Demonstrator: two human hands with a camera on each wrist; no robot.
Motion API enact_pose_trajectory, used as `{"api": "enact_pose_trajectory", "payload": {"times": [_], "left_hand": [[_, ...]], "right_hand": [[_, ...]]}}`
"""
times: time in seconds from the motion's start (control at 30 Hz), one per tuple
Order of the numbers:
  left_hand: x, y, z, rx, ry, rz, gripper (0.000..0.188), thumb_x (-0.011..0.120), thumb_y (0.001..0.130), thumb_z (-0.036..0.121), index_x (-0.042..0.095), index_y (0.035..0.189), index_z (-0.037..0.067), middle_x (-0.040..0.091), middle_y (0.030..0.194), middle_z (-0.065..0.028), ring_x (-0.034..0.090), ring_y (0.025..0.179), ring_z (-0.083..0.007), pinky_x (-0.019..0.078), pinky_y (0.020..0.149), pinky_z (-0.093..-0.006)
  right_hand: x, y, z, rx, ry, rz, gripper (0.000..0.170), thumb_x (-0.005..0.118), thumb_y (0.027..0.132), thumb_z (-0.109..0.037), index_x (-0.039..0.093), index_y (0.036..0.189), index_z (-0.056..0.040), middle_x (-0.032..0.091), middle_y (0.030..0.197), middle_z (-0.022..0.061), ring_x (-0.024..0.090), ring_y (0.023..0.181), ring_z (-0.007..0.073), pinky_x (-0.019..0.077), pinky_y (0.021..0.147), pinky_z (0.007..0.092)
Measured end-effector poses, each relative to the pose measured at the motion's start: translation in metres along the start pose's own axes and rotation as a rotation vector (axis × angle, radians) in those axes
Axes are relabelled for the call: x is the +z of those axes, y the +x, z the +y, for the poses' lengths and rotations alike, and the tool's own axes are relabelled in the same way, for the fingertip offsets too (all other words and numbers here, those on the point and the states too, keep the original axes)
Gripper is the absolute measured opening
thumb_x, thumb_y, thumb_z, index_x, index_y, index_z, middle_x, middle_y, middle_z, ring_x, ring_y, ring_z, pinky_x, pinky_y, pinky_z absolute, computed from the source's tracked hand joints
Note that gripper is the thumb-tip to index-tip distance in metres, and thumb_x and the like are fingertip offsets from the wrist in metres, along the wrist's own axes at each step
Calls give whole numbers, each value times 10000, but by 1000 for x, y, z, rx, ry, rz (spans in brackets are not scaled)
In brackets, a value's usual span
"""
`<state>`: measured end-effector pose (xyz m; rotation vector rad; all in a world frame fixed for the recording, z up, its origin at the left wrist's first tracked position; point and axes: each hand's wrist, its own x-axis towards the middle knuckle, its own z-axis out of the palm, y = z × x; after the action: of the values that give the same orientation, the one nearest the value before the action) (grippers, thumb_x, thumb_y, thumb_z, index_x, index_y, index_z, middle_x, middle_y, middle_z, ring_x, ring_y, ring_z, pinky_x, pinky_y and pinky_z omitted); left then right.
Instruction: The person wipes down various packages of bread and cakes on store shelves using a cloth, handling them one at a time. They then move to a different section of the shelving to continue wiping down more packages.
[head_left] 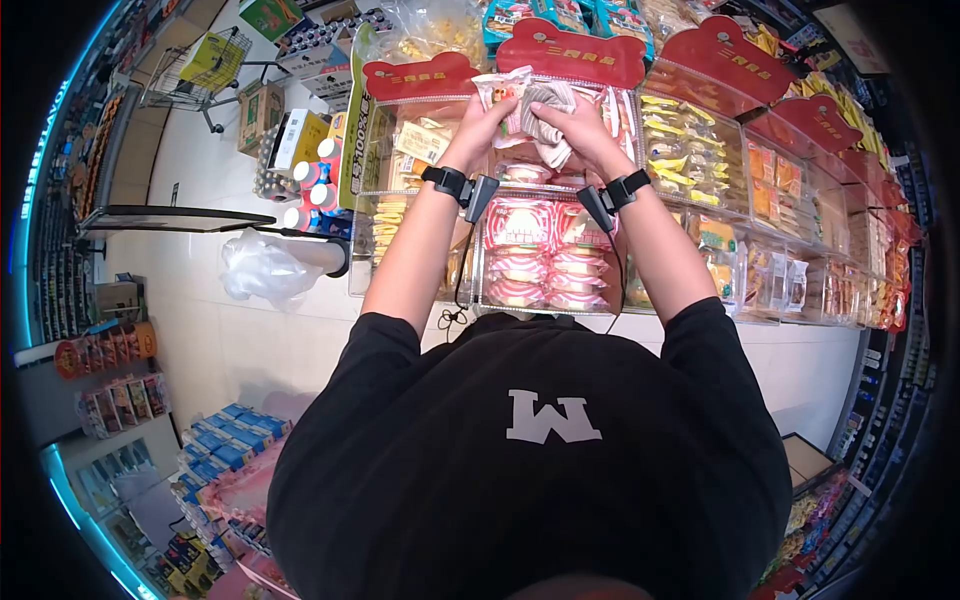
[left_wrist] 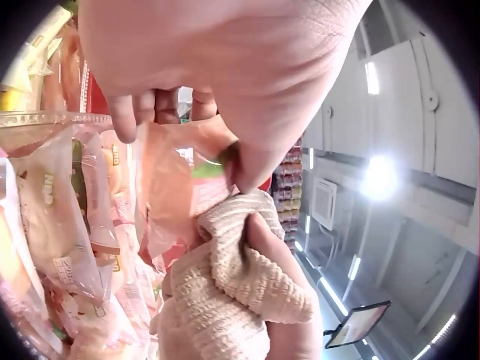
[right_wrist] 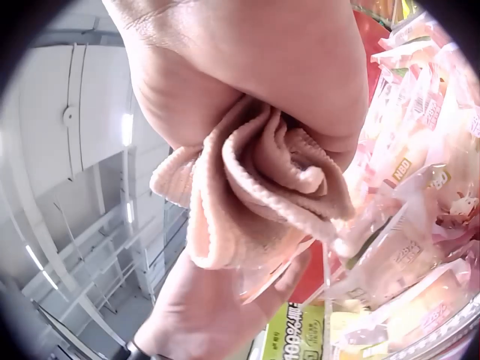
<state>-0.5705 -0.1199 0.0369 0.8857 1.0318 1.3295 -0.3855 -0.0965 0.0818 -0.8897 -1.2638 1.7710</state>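
Note:
Over a clear bin of pink-wrapped snacks (left_wrist: 52,202), the left hand (head_left: 483,130) holds a clear and pink snack packet (left_wrist: 169,187), its thumb and fingers around the packet's edge. The right hand (head_left: 582,128) grips a bunched, striped cloth (head_left: 549,108), pale and ribbed in the wrist views. In the left wrist view the cloth (left_wrist: 225,285) lies against the packet's lower part. Folds of the cloth (right_wrist: 247,187) hang out of the right hand (right_wrist: 255,67) in the right wrist view, hiding much of the packet.
Stacked round pink-and-white packs (head_left: 545,255) fill the bin nearest the body. Yellow-wrapped snacks (head_left: 685,150) stand in bins to the right, under red signs (head_left: 570,55). To the left are bottles (head_left: 318,185), a plastic bag (head_left: 265,268) and a shopping cart (head_left: 208,65).

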Motion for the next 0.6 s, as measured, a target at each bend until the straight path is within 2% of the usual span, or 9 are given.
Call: {"api": "enact_pose_trajectory", "payload": {"times": [0.07, 0.17, 0.27, 0.3, 0.33, 0.4, 0.43, 0.53, 0.6], "left_hand": [[13, -17, 10, 11, -236, -53, 399, 577, 977, 114, 382, 1320, 46, 576, 1230, -105, 625, 1090, -211, 579, 902, -386], [24, -39, 12, -14, -265, -5, 443, 506, 1021, 175, 281, 1391, 84, 508, 1345, -128, 576, 1191, -246, 552, 942, -415], [30, -56, 7, -52, -289, -52, 451, 450, 1047, 296, 275, 1413, 101, 487, 1375, -109, 539, 1231, -240, 516, 984, -415], [33, -62, 6, -101, -300, -70, 480, 413, 1056, 363, 266, 1436, 110, 470, 1396, -97, 507, 1265, -232, 482, 1022, -412], [33, -64, -1, -108, -306, -84, 480, 413, 1056, 363, 266, 1436, 110, 470, 1396, -97, 507, 1265, -232, 482, 1022, -412], [34, -67, -11, -51, -264, -126, 593, 377, 1052, 449, 200, 1518, 128, 385, 1482, -88, 336, 1385, -192, 330, 1109, -397], [35, -71, -13, -109, -338, -131, 565, 355, 1060, 447, 256, 1499, 105, 363, 1503, -94, 276, 1411, -181, 238, 1142, -379], [41, -89, -6, 10, -119, -107, 545, 343, 1069, 418, 274, 1489, 78, 373, 1486, -105, 318, 1375, -188, 266, 1124, -370], [43, -99, -6, -72, -63, -72, 530, 342, 1074, 391, 290, 1473, 45, 408, 1449, -111, 373, 1322, -191, 303, 1098, -360]], "right_hand": [[-2, -8, -2, -45, -13, -10, 455, 742, 886, -191, 539, 1251, -11, 666, 1115, 82, 652, 965, 149, 535, 831, 297], [-12, -15, 13, -271, -50, 404, 544, 753, 882, -261, 475, 1269, 0, 635, 1140, 98, 629, 1005, 157, 516, 861, 293], [15, -41, 8, -304, -56, 405, 565, 761, 872, -274, 469, 1274, -6, 611, 1185, 105, 602, 1054, 150, 498, 888, 299], [23, -45, 12, -388, -239, 345, 620, 758, 873, -279, 444, 1321, 12, 589, 1214, 123, 572, 1096, 153, 473, 928, 305], [33, -53, 20, -412, -469, 411, 594, 750, 858, -237, 483, 1341, -16, 591, 1244, 139, 581, 1138, 233, 454, 975, 339], [41, -68, 21, -670, -934, 267, 524, 724, 833, -169, 552, 1317, -65, 584, 1274, 154, 560, 1188, 323, 424, 1023, 387], [52, -77, 20, -715, -966, 317, 450, 694, 812, -120, 614, 1254, -98, 605, 1248, 141, 526, 1220, 358, 396, 1048, 434], [56, -92, 28, -678, -1080, 511, 453, 682, 810, -98, 606, 1256, -82, 636, 1194, 135, 549, 1192, 348, 387, 1048, 449], [55, -98, 38, -447, -575, 599, 334, 636, 930, -135, 588, 1245, -33, 654, 1171, 105, 621, 1067, 192, 467, 927, 317]]}}
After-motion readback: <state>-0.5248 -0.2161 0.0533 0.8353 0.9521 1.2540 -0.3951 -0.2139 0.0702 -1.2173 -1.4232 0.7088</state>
